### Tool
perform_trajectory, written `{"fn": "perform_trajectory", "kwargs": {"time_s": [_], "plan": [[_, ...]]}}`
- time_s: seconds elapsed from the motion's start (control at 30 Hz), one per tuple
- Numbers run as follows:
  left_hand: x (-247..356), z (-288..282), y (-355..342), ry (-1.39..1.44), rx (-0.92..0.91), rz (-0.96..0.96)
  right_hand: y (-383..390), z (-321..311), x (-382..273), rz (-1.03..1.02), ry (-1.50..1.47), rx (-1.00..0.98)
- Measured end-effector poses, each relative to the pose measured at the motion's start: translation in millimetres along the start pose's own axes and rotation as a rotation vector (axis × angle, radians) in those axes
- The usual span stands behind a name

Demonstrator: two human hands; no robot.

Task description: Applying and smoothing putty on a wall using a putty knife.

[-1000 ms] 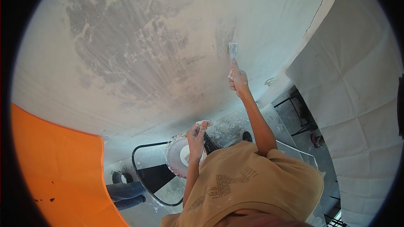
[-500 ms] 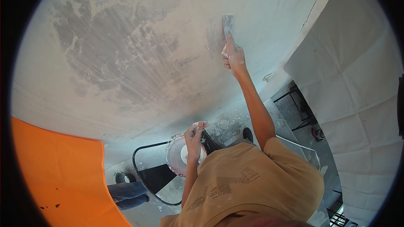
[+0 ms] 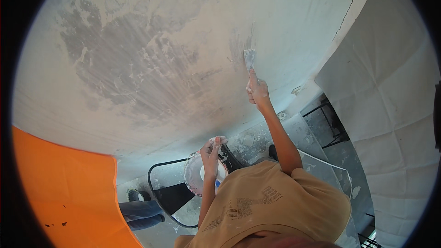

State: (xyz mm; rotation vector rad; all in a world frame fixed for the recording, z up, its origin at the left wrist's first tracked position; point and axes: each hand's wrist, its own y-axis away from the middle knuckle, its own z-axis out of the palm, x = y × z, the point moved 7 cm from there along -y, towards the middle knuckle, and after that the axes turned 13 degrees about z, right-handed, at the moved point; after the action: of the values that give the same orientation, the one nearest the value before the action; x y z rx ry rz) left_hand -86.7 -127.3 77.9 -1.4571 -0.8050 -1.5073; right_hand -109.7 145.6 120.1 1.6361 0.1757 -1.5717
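My right hand (image 3: 257, 89), smeared with white, is closed on a putty knife (image 3: 249, 57) whose whitened blade lies on the pale plastered wall (image 3: 294, 23), beside a small grey streaked patch. A larger mottled grey patch (image 3: 128, 64) spreads to the left. Lower down, my left hand (image 3: 210, 154) is closed on something whitish and smeared at its fingertips, which I cannot make out. Just beyond it sits a round, paint-crusted bucket (image 3: 193, 174), partly hidden behind that hand and arm.
A black-framed chair or stand (image 3: 172, 197) is by the bucket. An orange sheet (image 3: 64, 174) hangs lower left; jeans-clad legs (image 3: 140, 213) of another person show beside it. A pale hanging sheet (image 3: 390, 101) fills the right, with dark metal frames (image 3: 330, 124) behind. The wall's edge is cracked.
My right hand and the knife went up the wall half a second ago and are now back down, slightly left of where they started. My left hand has shifted only slightly.
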Motion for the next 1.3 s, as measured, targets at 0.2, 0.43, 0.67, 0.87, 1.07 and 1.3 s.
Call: {"fn": "perform_trajectory", "kwargs": {"time_s": [0.2,0.43,0.67,0.87,1.07,1.3], "plan": [[2,10,-6,0.008,-0.073,-0.006,17,3,-41,-0.167,-0.061,-0.050],[1,19,-4,0.008,-0.220,-0.014,6,-22,-28,-0.160,0.132,0.050],[-8,19,-11,0.072,-0.224,-0.054,18,-7,-29,-0.055,0.006,-0.001],[-14,2,-4,0.072,-0.156,-0.064,28,-7,-14,-0.043,0.046,0.012],[-19,-6,-13,0.102,-0.099,-0.070,34,1,-80,-0.223,0.010,-0.042],[-14,-4,-21,0.128,-0.089,-0.066,33,-1,-44,-0.013,0.047,-0.007]]}}
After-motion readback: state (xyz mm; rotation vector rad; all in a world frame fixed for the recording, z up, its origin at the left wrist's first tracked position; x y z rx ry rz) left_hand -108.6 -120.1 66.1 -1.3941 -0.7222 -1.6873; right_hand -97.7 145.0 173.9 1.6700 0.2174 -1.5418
